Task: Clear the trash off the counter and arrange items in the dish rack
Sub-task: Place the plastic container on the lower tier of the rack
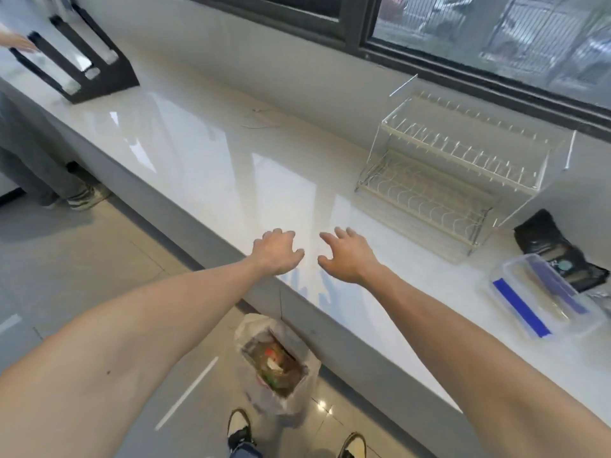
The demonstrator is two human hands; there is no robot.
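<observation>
My left hand (277, 252) and my right hand (347, 256) hover side by side over the front edge of the glossy white counter (205, 153), fingers spread and loosely bent, holding nothing. A white two-tier wire dish rack (453, 173) stands empty on the counter to the right, below the window. On the floor under my arms sits a small bin lined with a plastic bag (277, 365), with trash inside it.
A clear lidded container with blue strips (542, 299) and a black packet (555, 246) lie at the counter's right end. A black slotted stand (82, 64) sits far left, where another person's hand (16, 41) and legs show. Thin wire (264, 119) lies near the wall.
</observation>
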